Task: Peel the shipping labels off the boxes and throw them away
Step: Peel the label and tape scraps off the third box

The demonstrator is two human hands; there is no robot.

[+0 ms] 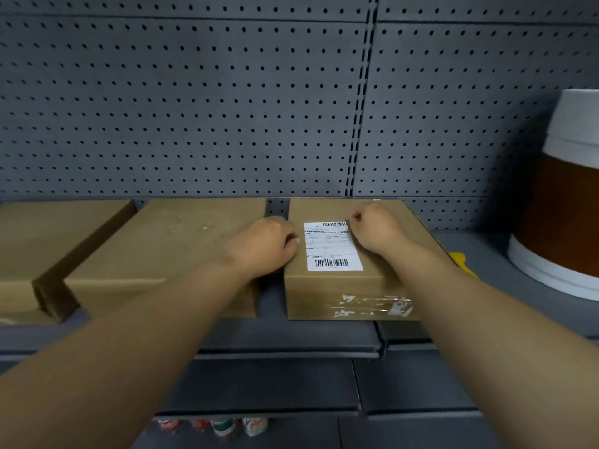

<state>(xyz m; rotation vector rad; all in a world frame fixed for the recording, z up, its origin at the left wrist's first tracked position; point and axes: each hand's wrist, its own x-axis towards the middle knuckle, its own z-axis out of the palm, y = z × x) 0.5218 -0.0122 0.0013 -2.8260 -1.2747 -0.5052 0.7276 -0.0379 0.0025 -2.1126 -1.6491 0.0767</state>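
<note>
A small cardboard box (327,286) stands on the grey shelf, with torn clear tape on its front face. A white shipping label (330,246) with barcodes lies flat on its top. My left hand (265,244) rests curled against the box's left top edge, fingertips touching the label's left border. My right hand (377,230) is curled on the box top, fingertips at the label's upper right corner. A larger bare cardboard box (168,251) sits to the left, and a third box (48,234) is at the far left.
A grey pegboard wall (227,108) backs the shelf. A large white and brown cylindrical container (564,202) stands at the right. Something yellow (462,262) lies behind my right forearm. Lower shelves (291,341) step toward me, with small bottles (223,426) below.
</note>
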